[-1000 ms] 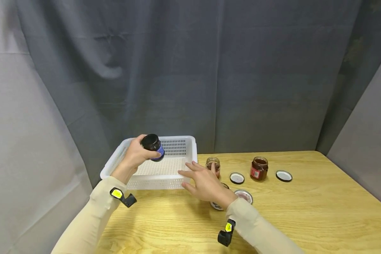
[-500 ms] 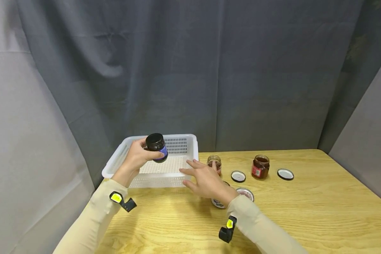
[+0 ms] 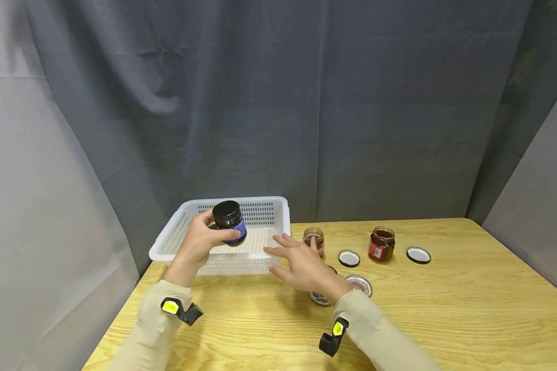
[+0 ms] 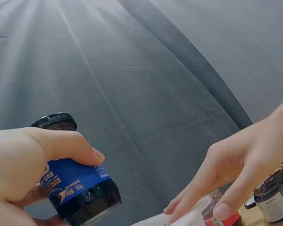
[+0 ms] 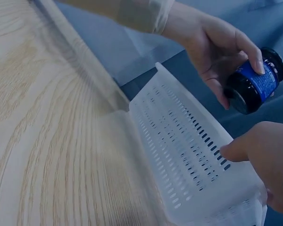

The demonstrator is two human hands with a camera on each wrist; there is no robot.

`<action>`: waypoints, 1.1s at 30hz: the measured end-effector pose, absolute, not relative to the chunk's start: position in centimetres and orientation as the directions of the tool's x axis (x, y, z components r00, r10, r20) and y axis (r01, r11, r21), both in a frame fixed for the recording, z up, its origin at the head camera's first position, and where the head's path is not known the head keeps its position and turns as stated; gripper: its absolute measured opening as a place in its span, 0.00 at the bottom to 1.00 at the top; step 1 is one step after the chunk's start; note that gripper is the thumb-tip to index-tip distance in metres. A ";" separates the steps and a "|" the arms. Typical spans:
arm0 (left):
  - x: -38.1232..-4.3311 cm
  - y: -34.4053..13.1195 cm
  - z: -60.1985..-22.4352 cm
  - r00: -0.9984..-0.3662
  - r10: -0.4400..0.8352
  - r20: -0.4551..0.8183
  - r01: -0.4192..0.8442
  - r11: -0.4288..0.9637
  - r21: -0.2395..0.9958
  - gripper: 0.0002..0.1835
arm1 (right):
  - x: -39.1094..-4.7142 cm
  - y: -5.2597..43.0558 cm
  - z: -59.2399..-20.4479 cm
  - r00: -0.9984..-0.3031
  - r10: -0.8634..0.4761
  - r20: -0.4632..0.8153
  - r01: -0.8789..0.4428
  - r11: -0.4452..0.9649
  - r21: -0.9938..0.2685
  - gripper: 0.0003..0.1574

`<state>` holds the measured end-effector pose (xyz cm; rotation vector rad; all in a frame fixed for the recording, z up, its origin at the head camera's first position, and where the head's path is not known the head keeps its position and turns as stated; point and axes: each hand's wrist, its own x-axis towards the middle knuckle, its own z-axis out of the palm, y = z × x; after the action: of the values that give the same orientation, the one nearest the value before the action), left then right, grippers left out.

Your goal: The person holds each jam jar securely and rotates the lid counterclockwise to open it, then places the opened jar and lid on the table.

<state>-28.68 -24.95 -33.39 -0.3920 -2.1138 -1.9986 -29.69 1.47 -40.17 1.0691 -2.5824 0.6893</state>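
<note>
My left hand [image 3: 197, 239] grips a dark jar [image 3: 229, 221] with a blue label and a black lid. The jar is tilted and held above the white perforated basket [image 3: 278, 206]. In the left wrist view the thumb lies across the front of the jar [image 4: 78, 186]. My right hand [image 3: 304, 265] rests at the basket's front right corner, its fingers spread and mostly straight. The right wrist view has that thumb against the basket wall [image 5: 179, 141]; the other fingertips are partly hidden there.
An open jar [image 3: 313, 245] stands just right of the basket, and another open red-labelled jar [image 3: 381, 245] farther right. Upturned lids [image 3: 349, 258] [image 3: 418, 255] lie near them. A third jar [image 3: 320, 299] is half hidden under my right wrist, beside a pale lid [image 3: 359, 285].
My left hand has carried the jar slightly right, then a little down and closer, over the basket. My right hand has kept its place at the basket corner.
</note>
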 end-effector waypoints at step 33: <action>-28.4 -21.9 -34.5 -0.908 0.237 0.345 0.353 -0.006 0.936 0.31 | -30.0 3.3 -38.7 -0.705 -0.612 0.358 -0.708 0.633 -0.312 0.24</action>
<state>-28.37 -21.91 -34.47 -0.6412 -2.1519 -2.0724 -30.04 3.32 -38.74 1.0819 -2.6367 0.6436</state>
